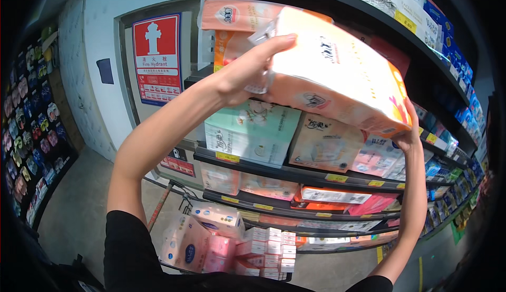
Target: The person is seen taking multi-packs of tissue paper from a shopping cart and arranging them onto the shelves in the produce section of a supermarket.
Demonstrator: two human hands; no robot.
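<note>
A large white and orange plastic-wrapped pack of tissues [332, 66] is held up between both hands before the upper shelf. My left hand [253, 68] grips its left end, the thumb lying on the top face. At the right end, my right hand [409, 127] supports the lower corner, its fingers partly hidden by the pack. Behind the held pack, a similar orange pack [241, 15] lies on the shelf. On the shelf below stand a green and white tissue pack [253, 129] and a beige tissue pack [326, 143].
A cart with pink and white tissue packs [185, 242] stands below, close to my body. Dark shelf edges [276, 170] curve away to the right. A fire hydrant sign [157, 56] is on the left wall, and a slipper display [29, 122] stands far left.
</note>
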